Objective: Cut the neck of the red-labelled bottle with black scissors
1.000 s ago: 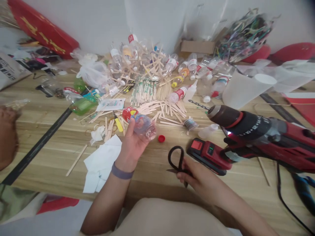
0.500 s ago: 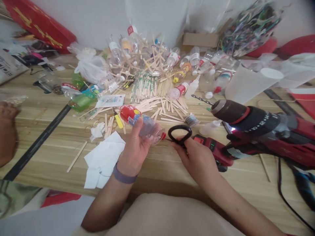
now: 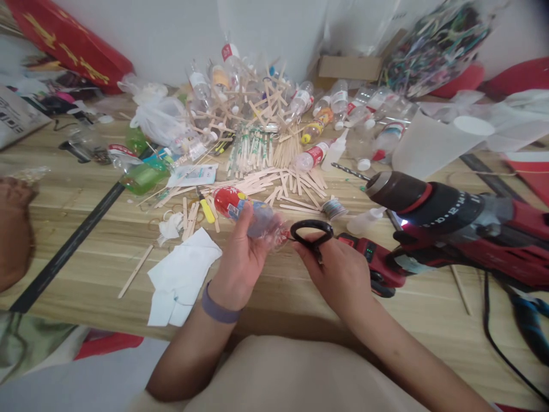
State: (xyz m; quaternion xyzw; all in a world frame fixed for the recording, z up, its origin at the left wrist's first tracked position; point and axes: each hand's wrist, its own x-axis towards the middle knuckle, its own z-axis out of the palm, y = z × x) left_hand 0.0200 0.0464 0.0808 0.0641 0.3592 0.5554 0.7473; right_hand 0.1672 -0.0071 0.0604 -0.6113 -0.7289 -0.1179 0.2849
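Observation:
My left hand (image 3: 244, 257) is wrapped round a clear plastic bottle (image 3: 261, 222) with a red and blue label, lying sideways with its neck to the right. My right hand (image 3: 338, 263) grips scissors by their black handle (image 3: 312, 230). The blades point left and meet the bottle's neck end, where the exact contact is blurred. Just right of my right hand is a red and black power drill (image 3: 446, 212), its bit pointing left. White paper pieces (image 3: 184, 274) lie left of my left wrist, below a yellow-handled tool (image 3: 206, 209).
Wooden sticks (image 3: 257, 182) are spread beyond the bottle, with a heap of plastic bottles (image 3: 304, 100) behind them. A wire spool (image 3: 334, 208) lies near the drill. Another person's hand (image 3: 15, 229) rests on the table (image 3: 86, 252) at the left edge.
The bottle and my left hand have shifted slightly right. My right hand has moved a little left with the scissors, and the bottle's red neck end looks more covered.

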